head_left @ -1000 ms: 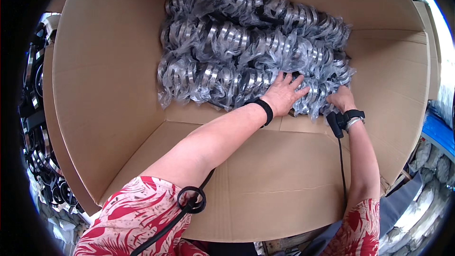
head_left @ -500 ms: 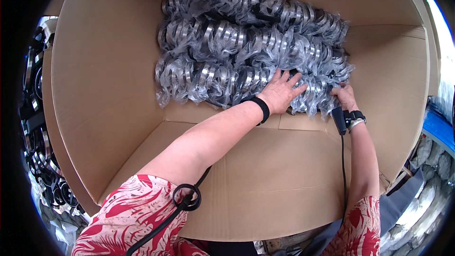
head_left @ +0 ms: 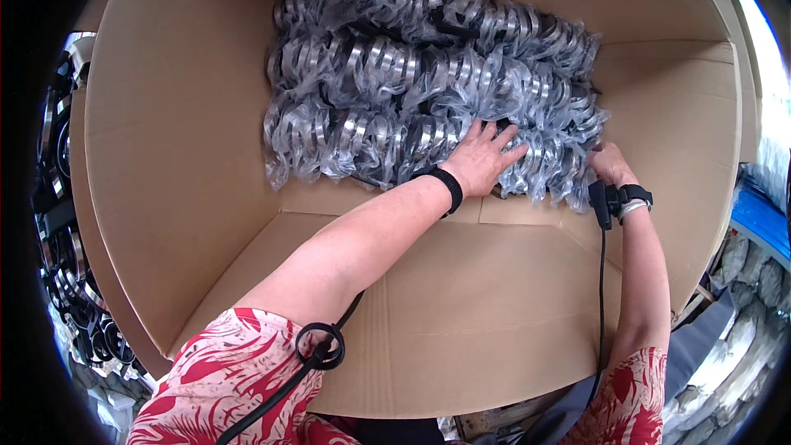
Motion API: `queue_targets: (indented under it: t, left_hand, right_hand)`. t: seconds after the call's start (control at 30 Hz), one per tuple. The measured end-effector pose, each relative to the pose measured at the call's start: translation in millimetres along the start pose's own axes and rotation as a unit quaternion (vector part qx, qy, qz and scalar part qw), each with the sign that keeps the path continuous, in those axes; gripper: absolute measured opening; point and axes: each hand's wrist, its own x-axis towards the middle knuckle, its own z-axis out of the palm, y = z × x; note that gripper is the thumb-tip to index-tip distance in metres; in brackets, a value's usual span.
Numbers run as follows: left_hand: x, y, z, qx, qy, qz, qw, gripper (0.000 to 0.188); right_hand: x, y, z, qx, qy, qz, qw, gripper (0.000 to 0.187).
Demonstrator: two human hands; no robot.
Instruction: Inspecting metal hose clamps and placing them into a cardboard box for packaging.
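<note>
Silver curved metal bands in crinkled clear plastic (head_left: 371, 136) stand packed side by side in three rows inside a large cardboard box (head_left: 412, 321). Dark parts show between some of them. My left hand (head_left: 482, 161) lies on the right half of the nearest row, palm down, fingers spread open over the plastic. At that row's right end is my right hand (head_left: 611, 166), its fingers bent in against the wrapped bands beside the box wall. Its fingertips are hidden, so whether it grips anything is unclear.
The tall box walls (head_left: 181, 132) surround the rows on all sides. A black cable (head_left: 602, 305) runs along my right forearm, and another cable (head_left: 280, 395) crosses my left sleeve. Outside stand black and silver parts (head_left: 70, 239) at left and a blue object (head_left: 762, 218) at right.
My right hand has shifted slightly right, toward the box wall, and its fingers have slipped farther out of sight. The left hand stays spread at the same place on the row.
</note>
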Motion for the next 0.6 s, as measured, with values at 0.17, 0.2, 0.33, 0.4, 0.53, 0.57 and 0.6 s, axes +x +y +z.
queue_targets:
  t: [0.17, 0.2, 0.33, 0.4, 0.53, 0.57, 0.6]
  left_hand:
    - [0, 1, -4, 0.000, 0.006, -0.001, 1.000, 0.069]
    - [1, 1, -3, 0.000, 0.005, -0.001, 1.000, 0.069]
    - [4, 5, 1, -0.022, 0.020, 0.009, 1.000, 0.069]
    - [0, 0, 0, -0.012, 0.006, 0.003, 1.000, 0.070]
    - [1, 1, 1, -0.012, 0.017, 0.009, 1.000, 0.070]
    - [1, 0, 0, -0.010, 0.019, 0.008, 1.000, 0.070]
    - [1, 1, -1, -0.008, 0.022, 0.007, 1.000, 0.070]
  right_hand:
    - [-17, 21, 25, -0.263, 0.042, -0.085, 0.960, 0.044]
    - [-10, 29, 34, -0.264, 0.065, -0.069, 0.960, 0.050]
    - [11, 70, 47, 0.058, 0.065, -0.080, 0.993, 0.053]
    - [7, 68, 56, 0.120, 0.065, -0.081, 0.987, 0.053]
    - [15, 88, 56, 0.263, 0.058, -0.102, 0.958, 0.041]
    - [19, 90, 52, 0.307, 0.043, -0.102, 0.945, 0.036]
    - [21, 93, 46, 0.264, 0.036, -0.067, 0.961, 0.041]
